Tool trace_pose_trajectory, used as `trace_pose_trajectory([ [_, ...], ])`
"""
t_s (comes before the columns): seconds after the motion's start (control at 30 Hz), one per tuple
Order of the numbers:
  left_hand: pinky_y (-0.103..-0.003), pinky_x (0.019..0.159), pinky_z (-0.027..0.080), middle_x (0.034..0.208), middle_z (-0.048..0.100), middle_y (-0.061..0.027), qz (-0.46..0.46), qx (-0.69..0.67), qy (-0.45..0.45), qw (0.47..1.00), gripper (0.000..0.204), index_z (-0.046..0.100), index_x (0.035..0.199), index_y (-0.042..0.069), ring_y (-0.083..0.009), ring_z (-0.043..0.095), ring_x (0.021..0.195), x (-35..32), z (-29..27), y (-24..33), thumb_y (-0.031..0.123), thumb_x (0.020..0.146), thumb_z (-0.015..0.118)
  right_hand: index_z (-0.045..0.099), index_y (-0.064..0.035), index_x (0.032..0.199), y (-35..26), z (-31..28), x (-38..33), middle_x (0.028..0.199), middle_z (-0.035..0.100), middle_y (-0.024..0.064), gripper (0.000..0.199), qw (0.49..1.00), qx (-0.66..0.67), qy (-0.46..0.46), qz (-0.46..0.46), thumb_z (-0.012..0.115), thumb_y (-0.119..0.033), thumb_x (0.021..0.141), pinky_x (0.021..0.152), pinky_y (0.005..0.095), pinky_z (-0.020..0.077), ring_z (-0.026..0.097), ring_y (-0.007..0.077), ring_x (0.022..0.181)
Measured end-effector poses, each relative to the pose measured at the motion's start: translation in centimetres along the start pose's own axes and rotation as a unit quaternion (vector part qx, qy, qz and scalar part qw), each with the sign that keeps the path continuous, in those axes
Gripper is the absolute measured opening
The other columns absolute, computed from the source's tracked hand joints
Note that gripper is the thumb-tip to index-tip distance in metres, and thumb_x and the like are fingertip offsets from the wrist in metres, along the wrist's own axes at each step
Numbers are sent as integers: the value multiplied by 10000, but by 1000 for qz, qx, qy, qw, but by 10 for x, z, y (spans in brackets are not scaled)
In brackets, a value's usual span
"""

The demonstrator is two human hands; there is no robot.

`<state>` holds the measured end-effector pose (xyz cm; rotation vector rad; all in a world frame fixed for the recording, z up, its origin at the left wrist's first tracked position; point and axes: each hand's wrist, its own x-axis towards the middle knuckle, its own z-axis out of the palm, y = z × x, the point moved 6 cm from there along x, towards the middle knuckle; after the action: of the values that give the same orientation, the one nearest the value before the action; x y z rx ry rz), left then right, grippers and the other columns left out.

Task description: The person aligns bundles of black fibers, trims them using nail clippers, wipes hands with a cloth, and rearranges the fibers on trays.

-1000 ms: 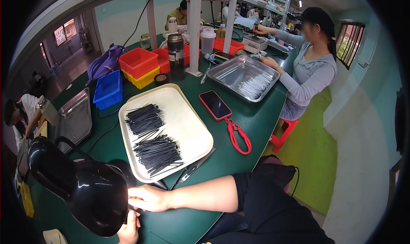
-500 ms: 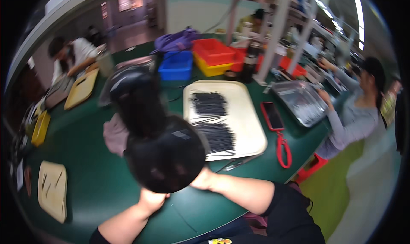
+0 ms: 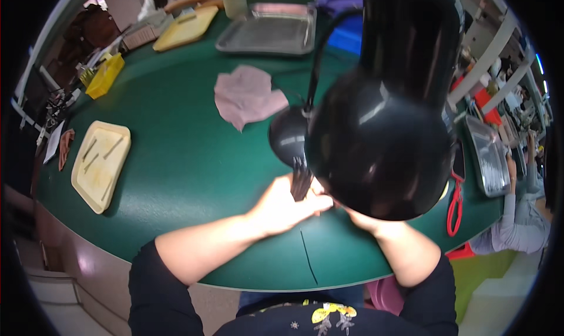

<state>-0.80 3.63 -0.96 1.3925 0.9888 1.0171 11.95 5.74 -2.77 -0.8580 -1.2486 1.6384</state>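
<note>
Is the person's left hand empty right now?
No, the left hand holds a bundle of thin black strips.

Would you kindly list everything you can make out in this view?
Table: one, green, centre
Dark sticks: several, black, in left hand
Loose stick: one, black, lower centre
Lamp: one, black, above right hand
Cloth: one, pinkish, upper middle
Small tray: one, cream, left
Strips: few, dark, in small tray
Long tray: one, yellowish, upper left
Far metal tray: one, silver, top centre
Side metal tray: one, silver, right
Basket: one, yellow, left
Bin: one, blue, behind lamp
Bag: one, purple, beyond bin
Jar: one, pale, top
Strap: one, red, right
Co-workers: two, grey and white clothes, edges
Left hand: one, bare, gripping sticks
Right hand: one, bare, partly hidden
</note>
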Motion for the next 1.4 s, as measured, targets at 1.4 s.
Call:
trace_pose_trajectory([
  [1.4,-168,284,279,553,514,-73,-191,-338,-80,918,177,511,757,-15,-69,389,315,-12,13,-8,146,827,493,571,16,804,-18,8,11,678,561,70,90,987,-29,-124,-100,583,-33,730,598,251,450,547,152,619],
])
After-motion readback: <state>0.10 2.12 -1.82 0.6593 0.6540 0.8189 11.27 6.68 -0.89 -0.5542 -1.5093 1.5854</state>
